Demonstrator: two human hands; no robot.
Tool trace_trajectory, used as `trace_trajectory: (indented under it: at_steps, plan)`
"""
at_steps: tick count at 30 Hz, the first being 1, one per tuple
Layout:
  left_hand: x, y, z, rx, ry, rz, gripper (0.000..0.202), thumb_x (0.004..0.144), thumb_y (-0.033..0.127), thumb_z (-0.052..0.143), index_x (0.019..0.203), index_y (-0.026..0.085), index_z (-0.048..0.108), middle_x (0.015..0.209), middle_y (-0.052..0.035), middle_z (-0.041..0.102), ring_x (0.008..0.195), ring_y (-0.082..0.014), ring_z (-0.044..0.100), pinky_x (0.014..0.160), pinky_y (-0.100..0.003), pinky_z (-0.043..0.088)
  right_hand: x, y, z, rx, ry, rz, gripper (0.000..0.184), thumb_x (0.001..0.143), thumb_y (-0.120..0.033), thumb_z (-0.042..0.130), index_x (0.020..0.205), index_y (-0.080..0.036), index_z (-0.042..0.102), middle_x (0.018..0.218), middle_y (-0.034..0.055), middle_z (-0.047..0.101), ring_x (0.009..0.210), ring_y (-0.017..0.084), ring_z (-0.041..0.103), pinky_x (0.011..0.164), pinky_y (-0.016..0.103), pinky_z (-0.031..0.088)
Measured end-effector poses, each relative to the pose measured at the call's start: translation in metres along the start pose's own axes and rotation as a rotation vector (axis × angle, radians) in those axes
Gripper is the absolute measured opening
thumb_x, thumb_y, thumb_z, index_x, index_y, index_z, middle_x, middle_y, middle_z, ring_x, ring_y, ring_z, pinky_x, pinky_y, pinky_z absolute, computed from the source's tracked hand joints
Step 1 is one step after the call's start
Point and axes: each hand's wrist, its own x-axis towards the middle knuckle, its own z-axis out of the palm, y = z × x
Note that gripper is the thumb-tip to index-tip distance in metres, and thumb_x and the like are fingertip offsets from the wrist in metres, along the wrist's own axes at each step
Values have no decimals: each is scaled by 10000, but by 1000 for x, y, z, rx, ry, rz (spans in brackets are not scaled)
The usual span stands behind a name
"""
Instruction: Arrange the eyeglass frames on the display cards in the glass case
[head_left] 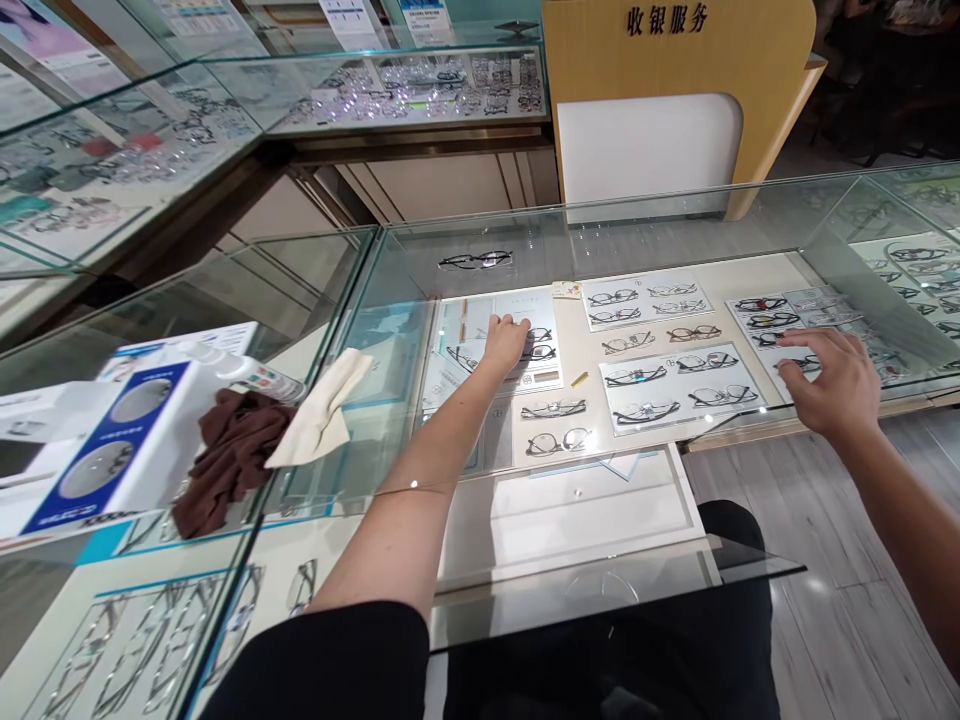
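Note:
My left hand (504,341) reaches inside a glass display case and rests on a white tray (480,310) of eyeglasses, fingers curled over a dark-framed pair (537,350). Whether it grips the pair I cannot tell. My right hand (834,382) hovers at the case's right side, fingers spread, just above another tray of glasses (679,385). Several more trays of glasses (645,300) lie across the case floor. One black pair (475,260) sits alone on the glass top.
On the counter to the left lie a brown cloth (229,462), a cream cloth (324,410), a small spray bottle (259,376) and a blue-and-white box (112,440). More glass cases stand behind. A yellow cashier desk (675,90) stands at the back.

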Motion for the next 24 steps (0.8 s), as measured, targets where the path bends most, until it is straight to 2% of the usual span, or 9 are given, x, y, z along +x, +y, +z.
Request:
trace_trajectory:
  at_steps: [4, 8, 12, 15, 20, 24]
  plan:
    - [1, -1, 1, -6, 0, 12, 564, 866, -69, 405, 1262, 152, 741, 837, -138, 662, 1231, -390, 616, 1071, -488, 372, 0, 0, 0, 9, -2, 3, 440, 946, -495, 487, 1135, -249, 799, 1335, 124, 785, 1264, 409, 687, 945, 581, 556]
    - [-1, 3, -5, 41, -17, 11, 575, 877, -73, 378, 1284, 98, 747, 902, -189, 722, 1226, -389, 634, 1068, -510, 379, 0, -1, -1, 17, 1, 2, 427, 938, -494, 498, 1122, -254, 799, 1331, 118, 789, 1257, 408, 688, 940, 574, 551]
    - [-7, 3, -17, 6, 37, 5, 481, 972, 14, 385, 1220, 117, 785, 1125, -247, 800, 1258, -409, 616, 1053, -555, 371, 0, 0, 0, 15, 5, 4, 452, 925, -500, 486, 1112, -242, 806, 1328, 128, 790, 1234, 409, 694, 945, 580, 556]
    - [-15, 2, -23, -142, 136, 15, 358, 1061, 198, 441, 1122, 170, 793, 1291, -217, 808, 1253, -416, 618, 1044, -574, 375, 1, 1, 1, 26, 20, -9, 446, 929, -513, 487, 1097, -248, 805, 1312, 117, 796, 1226, 395, 695, 978, 576, 556]
    - [-48, 20, -21, -294, 267, -33, 269, 1058, 283, 466, 1031, 207, 723, 1106, -159, 814, 1121, -356, 667, 1022, -530, 416, 2, 2, 2, 15, 24, -21, 466, 930, -513, 476, 1087, -228, 810, 1301, 136, 795, 1216, 399, 694, 1017, 584, 554]
    - [-94, 49, -14, -350, 323, 67, 185, 998, 270, 469, 855, 251, 584, 939, -146, 766, 967, -322, 665, 944, -502, 455, 4, 3, 5, 2, 13, -23, 504, 933, -514, 462, 1113, -210, 822, 1310, 153, 790, 1223, 404, 693, 1019, 583, 554]
